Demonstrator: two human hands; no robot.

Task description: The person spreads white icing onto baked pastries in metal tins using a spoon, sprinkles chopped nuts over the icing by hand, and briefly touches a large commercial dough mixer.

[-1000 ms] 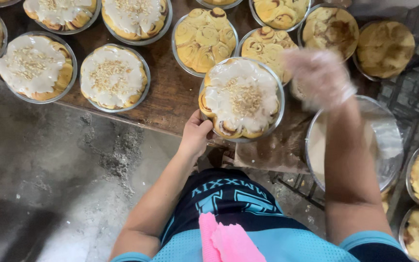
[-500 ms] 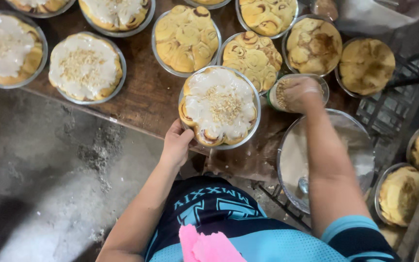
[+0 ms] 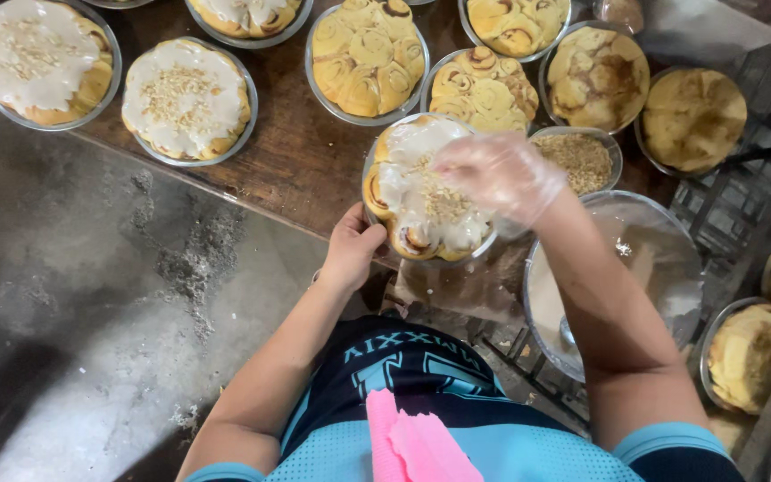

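While a pink cloth [image 3: 412, 446] hangs at the person's waist, nearest the camera, the left hand [image 3: 350, 248] grips the near rim of a round tin of iced rolls [image 3: 421, 192] at the table [image 3: 287, 161] edge. The gloved right hand [image 3: 501, 174] hovers over that tin, fingers bunched (whether it pinches anything, I cannot tell). Just beyond it sits a small bowl of crumbs [image 3: 577, 156]; a big bowl of icing [image 3: 617, 277] stands to the right. Farther back, more tins of rolls [image 3: 368, 58] line the table.
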